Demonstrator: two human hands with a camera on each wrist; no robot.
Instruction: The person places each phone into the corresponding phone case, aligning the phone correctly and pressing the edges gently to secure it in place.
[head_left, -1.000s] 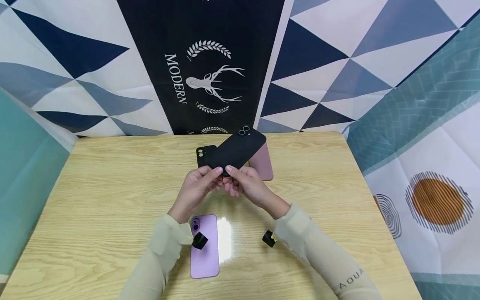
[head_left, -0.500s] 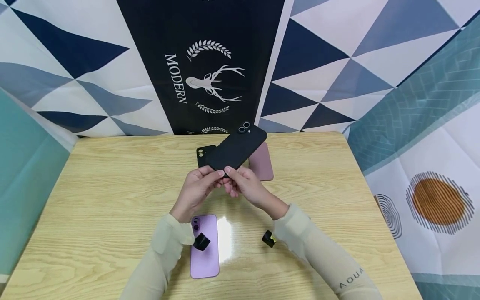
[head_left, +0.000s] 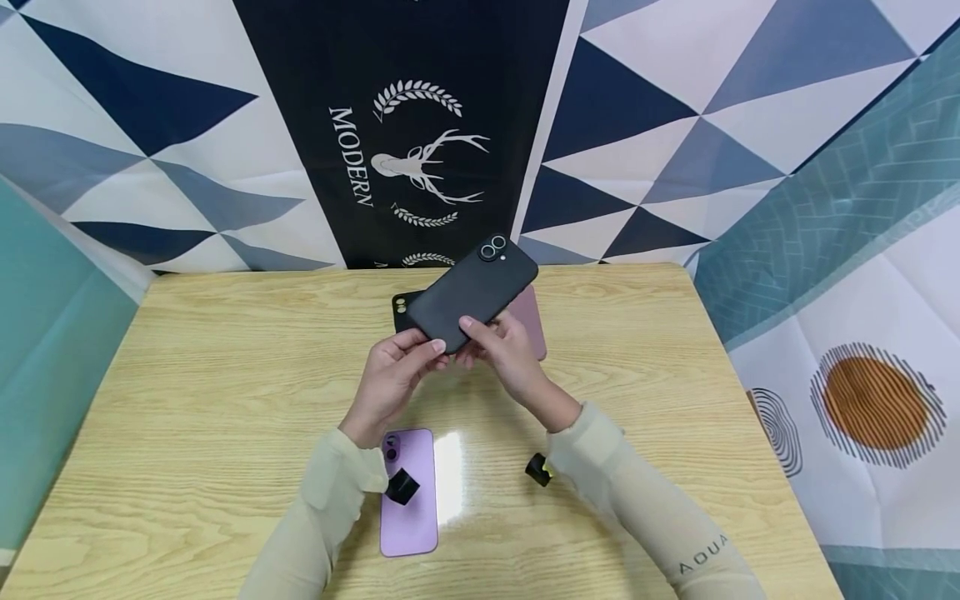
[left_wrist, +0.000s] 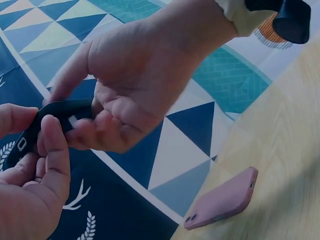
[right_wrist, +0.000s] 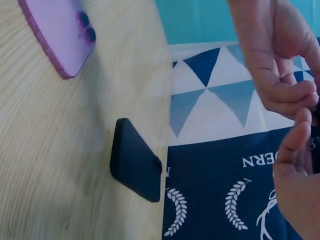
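Observation:
Both hands hold a black phone case (head_left: 472, 292) with two round lens rings at its far right corner. It hangs tilted above the back of the table. My left hand (head_left: 386, 379) pinches the near corner, thumb on top. With its thumb on the back, my right hand (head_left: 517, 358) grips the near right edge; its other fingers are beneath. The left wrist view shows a thin, curved rim of the case (left_wrist: 65, 106); whether a phone sits inside, I cannot tell. Under the held case lie another black case (head_left: 401, 307), partly hidden, and a pink phone or case (head_left: 532, 325).
A purple phone (head_left: 408, 525) lies on the wooden table (head_left: 225, 400), partly covered by the left wrist's black camera (head_left: 402, 487). A patterned cloth backdrop (head_left: 450, 50) rises right behind the table's far edge.
The held case has risen slightly and tilted, its back now facing me more. The right hand has slid from the near corner up along the right edge; the left hand stays at the corner.

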